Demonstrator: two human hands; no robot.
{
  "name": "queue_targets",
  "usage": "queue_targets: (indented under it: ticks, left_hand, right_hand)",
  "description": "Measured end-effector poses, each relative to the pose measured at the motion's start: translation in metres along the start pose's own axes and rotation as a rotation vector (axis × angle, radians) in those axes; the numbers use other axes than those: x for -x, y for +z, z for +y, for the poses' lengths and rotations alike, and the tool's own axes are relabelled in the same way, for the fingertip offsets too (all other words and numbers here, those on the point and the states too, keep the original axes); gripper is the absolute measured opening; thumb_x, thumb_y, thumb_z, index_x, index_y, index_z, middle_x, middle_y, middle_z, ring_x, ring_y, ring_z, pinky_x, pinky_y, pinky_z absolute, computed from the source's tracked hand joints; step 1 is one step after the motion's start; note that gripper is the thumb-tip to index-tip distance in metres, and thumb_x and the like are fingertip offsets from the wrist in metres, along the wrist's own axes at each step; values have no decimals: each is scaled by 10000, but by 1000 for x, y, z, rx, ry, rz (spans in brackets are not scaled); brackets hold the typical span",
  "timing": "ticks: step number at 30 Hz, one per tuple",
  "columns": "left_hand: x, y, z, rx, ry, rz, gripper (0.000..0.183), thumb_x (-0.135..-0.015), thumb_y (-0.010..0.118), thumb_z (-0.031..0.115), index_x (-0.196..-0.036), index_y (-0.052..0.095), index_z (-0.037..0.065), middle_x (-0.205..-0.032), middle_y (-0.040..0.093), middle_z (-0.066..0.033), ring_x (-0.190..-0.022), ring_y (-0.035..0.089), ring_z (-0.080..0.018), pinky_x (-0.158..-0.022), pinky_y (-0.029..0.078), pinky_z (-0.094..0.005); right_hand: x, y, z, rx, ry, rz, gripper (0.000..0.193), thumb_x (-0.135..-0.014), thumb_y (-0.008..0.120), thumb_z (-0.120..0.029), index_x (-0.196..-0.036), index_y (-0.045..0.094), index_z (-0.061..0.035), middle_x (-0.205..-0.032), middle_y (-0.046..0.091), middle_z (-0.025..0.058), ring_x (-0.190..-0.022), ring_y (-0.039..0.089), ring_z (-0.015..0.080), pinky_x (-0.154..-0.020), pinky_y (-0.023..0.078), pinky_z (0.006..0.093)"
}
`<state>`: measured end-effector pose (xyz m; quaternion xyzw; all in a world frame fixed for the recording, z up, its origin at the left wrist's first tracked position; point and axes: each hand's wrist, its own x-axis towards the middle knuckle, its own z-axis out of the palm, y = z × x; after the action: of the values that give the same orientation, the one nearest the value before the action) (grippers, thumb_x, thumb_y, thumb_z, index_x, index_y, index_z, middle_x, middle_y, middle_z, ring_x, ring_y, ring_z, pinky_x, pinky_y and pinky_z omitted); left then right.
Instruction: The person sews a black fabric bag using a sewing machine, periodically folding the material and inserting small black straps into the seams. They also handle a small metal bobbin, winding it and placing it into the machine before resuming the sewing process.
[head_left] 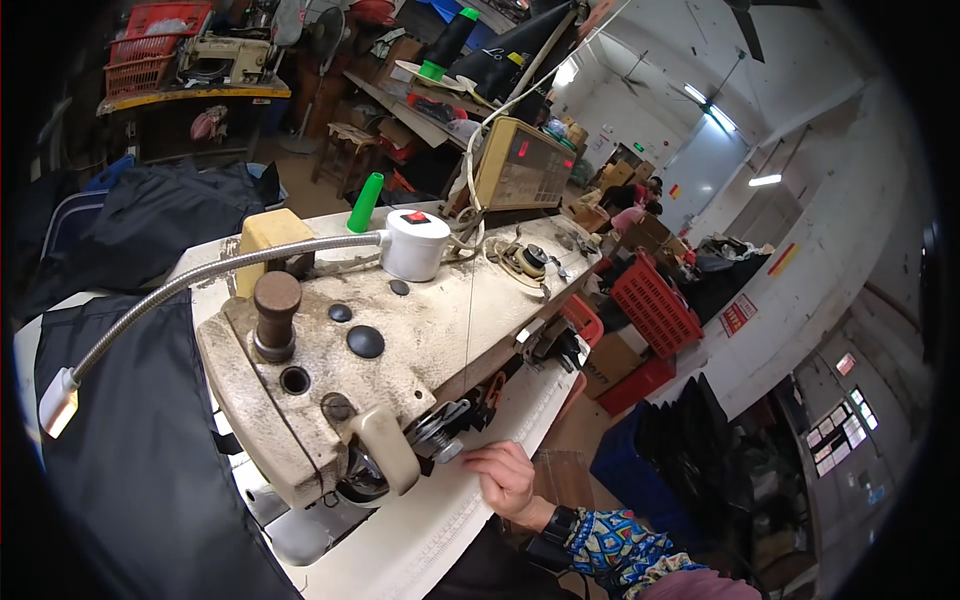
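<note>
A worn cream sewing machine [440, 335] stands at an angle across the middle on a white table [400, 540] with ruler marks along its edge. My right hand [505, 482], a dark band at its wrist, lies by the table's near edge, beside the machine's metal thread-tension knob [440, 447]. Its fingers are curled and pressed together; whatever they hold, if anything, is hidden. I cannot make out whether they touch the knob. Black fabric [120, 400] drapes over the table's left side. My left hand is out of view.
A flexible-neck lamp [190, 272] arches over the machine's left end. A green cone [366, 202] and a control box [520, 165] stand behind. A red crate [655, 300] and a blue bin [635, 465] holding black material stand at right. People [640, 200] work far back.
</note>
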<state>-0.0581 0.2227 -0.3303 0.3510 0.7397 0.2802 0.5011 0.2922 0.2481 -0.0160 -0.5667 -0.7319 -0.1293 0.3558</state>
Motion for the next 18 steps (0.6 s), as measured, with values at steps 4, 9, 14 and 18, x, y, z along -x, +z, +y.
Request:
queue_targets:
  ticks: [4,9,14,18]
  left_hand:
    - [6,-1,-1,5,-1,15,261,-974,583,56,-1201,674,-35,-1125,706,-155,-1000,679,-262,-905,546,-372]
    - [22,-3,-4,14,-8,34,260,-974,582,50,-1200,677,-36,-1122,709,-153,-998,681,-254,-906,547,-369]
    - [68,-14,-25,64,-31,86,258,-975,582,45,-1199,681,-37,-1119,712,-150,-997,683,-247,-907,549,-365]
    - [144,-19,-44,235,55,142,257,-975,581,40,-1197,683,-38,-1116,715,-149,-996,685,-241,-908,550,-363]
  right_hand:
    - [2,1,2,-16,0,21,232,-684,593,84,-836,725,-32,-947,746,77,-854,668,258,-759,493,345]
    - [5,-1,3,-27,-4,47,240,-689,600,85,-843,724,-50,-968,746,53,-866,665,243,-725,475,325]
    - [9,-6,2,-102,3,36,235,-709,619,79,-878,728,-43,-981,741,58,-882,662,247,-724,495,326]
    - [34,-10,-20,-226,-204,34,248,-725,688,10,-955,738,-67,-907,657,50,-894,624,256,-772,512,365]
